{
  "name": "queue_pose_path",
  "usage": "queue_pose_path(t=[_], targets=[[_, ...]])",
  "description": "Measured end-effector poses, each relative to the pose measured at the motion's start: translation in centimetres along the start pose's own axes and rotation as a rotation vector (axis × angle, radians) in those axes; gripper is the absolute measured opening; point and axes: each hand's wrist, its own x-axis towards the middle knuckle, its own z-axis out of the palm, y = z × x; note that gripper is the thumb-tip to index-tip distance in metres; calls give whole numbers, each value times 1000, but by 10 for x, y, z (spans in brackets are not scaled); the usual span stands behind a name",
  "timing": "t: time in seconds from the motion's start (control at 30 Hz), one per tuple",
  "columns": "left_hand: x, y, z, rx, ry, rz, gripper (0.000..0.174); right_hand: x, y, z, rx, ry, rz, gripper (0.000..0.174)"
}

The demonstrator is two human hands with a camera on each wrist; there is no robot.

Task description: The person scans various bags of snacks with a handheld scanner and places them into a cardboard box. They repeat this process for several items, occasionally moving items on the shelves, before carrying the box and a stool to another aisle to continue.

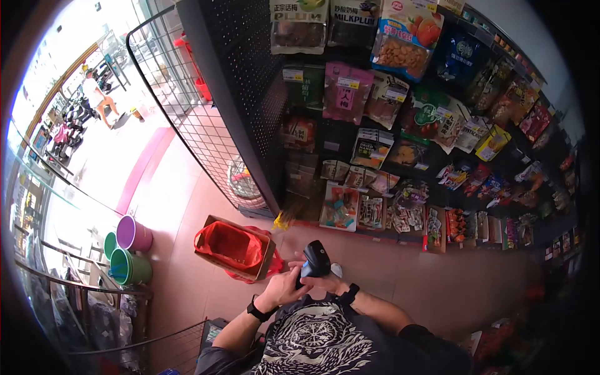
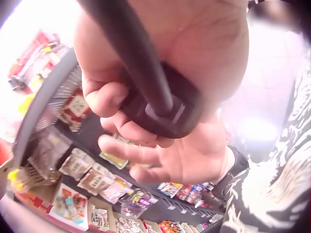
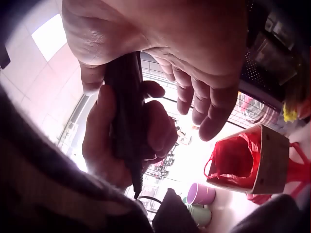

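Observation:
A black handheld barcode scanner (image 1: pixel 317 257) is held up in front of the person's chest. The left hand (image 1: pixel 281 290) grips its handle (image 2: pixel 187 111), fingers curled round it in the left wrist view. From the butt of that handle runs a thick black cable (image 2: pixel 129 43). The right hand (image 1: pixel 327 284) is at the scanner's other side, its fingers (image 3: pixel 217 109) extended and apart in the right wrist view. Its palm and thumb are right at the top of the scanner there, not wrapped round it. Part of the scanner's head is hidden behind the right hand in that view.
An open cardboard box (image 1: pixel 265 262) lined with a red plastic bag stands on the floor ahead. Shelving with bagged snacks (image 1: pixel 349 94) rises at the front right, its wire side panel (image 1: pixel 187 125) to the left. Purple (image 1: pixel 134 234) and green buckets (image 1: pixel 131 267) stand at left.

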Motion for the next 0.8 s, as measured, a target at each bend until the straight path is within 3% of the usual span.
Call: queue_pose_path(t=[0.03, 0.07, 0.13, 0.2, 0.23, 0.33, 0.43, 0.57, 0.6, 0.63, 0.67, 0.73, 0.8], targets=[[25, 13, 4, -16, 47, 75, 56, -4, -1, -23, -23, 179, -35, 64], [51, 24, 7, -29, 98, 150, 56, -6, -31, -32, 232, 250, -101, 54], [103, 39, 3, 46, 7, 309, 51, -15, -50, -82, 468, 427, -119, 42], [151, 47, -7, -237, -183, 221, 45, -25, -79, -123, 544, 618, -98, 21], [177, 38, -2, -252, -25, 259, 39, -35, -89, -145, 624, 643, -71, 20], [239, 18, -29, -292, 105, 98, 32, -70, -119, -186, 939, 635, -21, 18], [295, -2, -76, -302, 308, -85, 34, -96, -128, -199, 820, 674, -88, 22], [405, -88, -131, -234, 630, -91, 41, -106, -132, -194, 655, 724, -141, 33], [418, -79, -150, -305, 699, -132, 46, -107, -133, -189, 534, 741, -161, 36], [440, -87, -164, -325, 739, -251, 50, -107, -133, -184, 496, 743, -192, 44], [463, -100, -174, -333, 736, -243, 50, -107, -132, -178, 488, 750, -197, 44], [512, -130, -190, -356, 940, -415, 48, -103, -130, -165, 325, 818, -210, 47], [554, -171, -200, -397, 952, -295, 44, -92, -135, -151, 321, 822, -239, 48]])
